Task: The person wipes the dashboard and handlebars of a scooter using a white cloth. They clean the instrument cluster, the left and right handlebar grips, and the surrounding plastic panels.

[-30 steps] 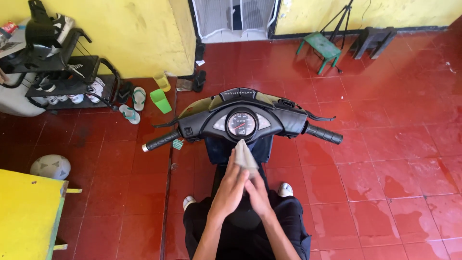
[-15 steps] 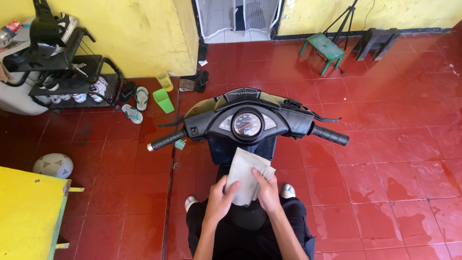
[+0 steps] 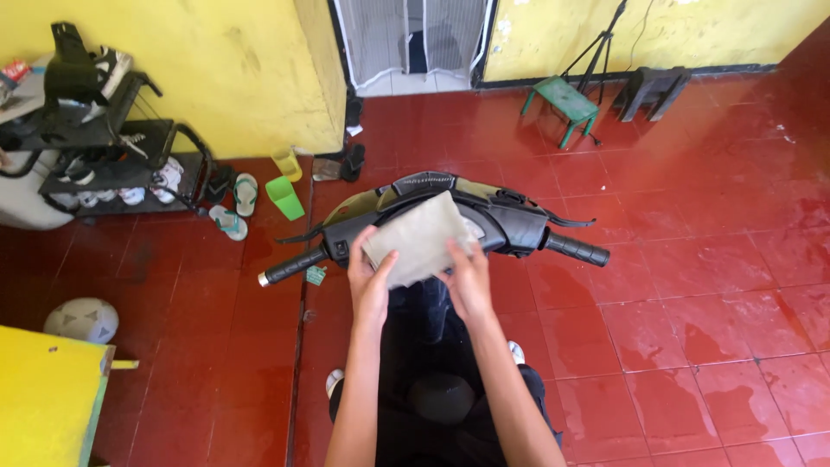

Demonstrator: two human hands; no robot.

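Note:
I sit on a black scooter [image 3: 510, 227] and look down over its handlebars. A flat grey cloth [image 3: 419, 238] is spread out in front of the dashboard, hiding the gauge. My left hand [image 3: 370, 278] grips the cloth's lower left edge. My right hand [image 3: 467, 278] grips its lower right edge. The left handlebar grip [image 3: 290, 266] and the right handlebar grip [image 3: 575, 249] stick out on either side of my hands.
Red tiled floor [image 3: 692, 303] all around, with wet patches on the right. A black shoe rack [image 3: 104, 138] and sandals [image 3: 238, 203] stand at left by a yellow wall, with a green cup [image 3: 284, 197]. A green stool [image 3: 564, 102] is at the back. A yellow table [image 3: 43, 398] is at lower left.
My hands have lifted the cloth from near my lap up over the dashboard and spread it flat, so the gauge is now covered.

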